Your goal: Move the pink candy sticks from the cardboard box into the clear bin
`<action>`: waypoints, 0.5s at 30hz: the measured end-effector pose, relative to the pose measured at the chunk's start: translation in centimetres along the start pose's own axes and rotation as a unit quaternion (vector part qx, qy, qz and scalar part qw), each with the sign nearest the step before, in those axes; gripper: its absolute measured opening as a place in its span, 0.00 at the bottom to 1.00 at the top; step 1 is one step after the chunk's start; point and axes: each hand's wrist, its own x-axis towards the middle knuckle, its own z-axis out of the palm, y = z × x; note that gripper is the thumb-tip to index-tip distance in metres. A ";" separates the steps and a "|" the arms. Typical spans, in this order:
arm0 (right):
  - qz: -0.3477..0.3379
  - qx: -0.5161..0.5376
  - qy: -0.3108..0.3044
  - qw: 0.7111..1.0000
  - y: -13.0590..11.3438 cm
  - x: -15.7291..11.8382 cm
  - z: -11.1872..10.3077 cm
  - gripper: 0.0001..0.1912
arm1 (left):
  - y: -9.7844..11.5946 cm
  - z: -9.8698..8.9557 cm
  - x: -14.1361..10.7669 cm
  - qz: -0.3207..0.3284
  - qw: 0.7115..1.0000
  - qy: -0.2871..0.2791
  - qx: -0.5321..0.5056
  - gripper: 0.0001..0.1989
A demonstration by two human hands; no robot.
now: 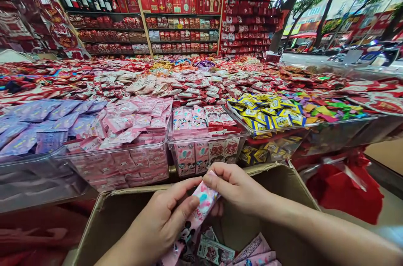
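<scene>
Three rims of the box [122, 211] show: left, far and right. Inside, bare room lies left of the left hand [162, 215] and beneath the right forearm; packs [215, 251] lie at the bottom, between and below the hands. Tubs crowd just beyond the far rim, blocking that side: from left, lilac packets [52, 123], pink packets [126, 123], Mickey packs [190, 119], yellow packets [267, 110]. A red bag [349, 194] hangs outside the right rim. Between both hands, above the box, a pink pack [203, 205] slants from lower left to upper right. The left thumb lies on its face, index finger stretched along its far edge. The right hand [236, 182] pinches the upper end between thumb and curled index finger, other fingertips underneath.
</scene>
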 end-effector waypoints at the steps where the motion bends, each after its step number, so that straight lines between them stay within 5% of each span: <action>1: -0.007 -0.002 0.010 1.000 -0.1 -0.1 0.0 0.19 | -0.1 0.3 0.0 0.011 1.000 0.011 0.007 0.18; 7: -0.066 -0.083 0.075 0.992 -0.8 -0.9 -0.8 0.16 | -0.4 1.3 -0.3 0.031 0.993 0.106 -0.036 0.17; 12: -0.073 -0.076 0.090 0.990 -1.4 -0.9 -1.7 0.14 | 0.7 2.0 -0.5 -0.112 0.961 -0.032 -0.252 0.28; 15: -0.075 -0.042 0.099 0.991 -1.7 -1.0 -2.1 0.15 | 1.5 2.3 -0.6 -0.205 0.929 -0.057 -0.302 0.33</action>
